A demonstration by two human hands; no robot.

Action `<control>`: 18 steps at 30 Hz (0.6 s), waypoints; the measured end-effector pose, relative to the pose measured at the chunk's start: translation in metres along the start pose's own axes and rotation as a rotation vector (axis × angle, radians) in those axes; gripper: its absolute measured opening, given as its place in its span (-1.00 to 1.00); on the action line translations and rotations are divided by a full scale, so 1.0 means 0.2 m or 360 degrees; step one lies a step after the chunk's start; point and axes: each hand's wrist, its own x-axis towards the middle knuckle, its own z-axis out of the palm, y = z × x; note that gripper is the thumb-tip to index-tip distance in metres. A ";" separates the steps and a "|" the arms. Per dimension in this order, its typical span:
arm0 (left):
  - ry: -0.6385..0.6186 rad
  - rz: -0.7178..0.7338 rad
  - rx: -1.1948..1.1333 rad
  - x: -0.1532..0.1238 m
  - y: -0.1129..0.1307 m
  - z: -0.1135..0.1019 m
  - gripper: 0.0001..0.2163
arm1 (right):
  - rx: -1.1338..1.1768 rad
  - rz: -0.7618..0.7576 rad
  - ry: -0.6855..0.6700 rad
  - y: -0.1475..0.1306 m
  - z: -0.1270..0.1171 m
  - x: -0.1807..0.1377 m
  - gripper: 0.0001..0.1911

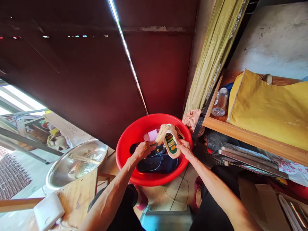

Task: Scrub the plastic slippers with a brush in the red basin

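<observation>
With my right hand [184, 147] I grip a pale shoe [173, 154] by its side, the fingers closed on its edge. The opening of the shoe is turned toward me, so I see the striped insole [171, 143] inside. My left hand [144, 149] is also closed, and it holds a pale thing [162, 133] against the shoe; it is perhaps a brush, but my fingers cover a part of it and I cannot be certain.

The shoe is above the red basin [130, 132], which stands on the floor before my knees. In the basin, below my hands, lie a dark shoe [166, 164] and a pink item [151, 135].

At my left, a metal bowl [64, 170] is near a wooden bench [80, 189], and a white box [48, 210] rests on this bench. At my right, a shelf [250, 132] carries a clear jar [220, 102] and, beside it, a yellow bag [267, 106].
</observation>
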 end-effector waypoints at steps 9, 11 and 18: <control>-0.0238 0.0304 -0.0712 -0.08 -0.03 0.02 -0.22 | 0.0806 0.0221 0.0137 -0.06 -0.06 -0.02 -0.87; -0.0383 0.0318 -0.0782 -0.12 -0.04 0.00 -0.20 | 0.0952 0.0275 0.0180 -0.06 -0.07 0.00 -0.87; -0.0112 0.0212 -0.0601 -0.10 -0.09 0.00 -0.32 | 0.1069 0.0359 0.0136 -0.04 -0.06 0.05 -0.84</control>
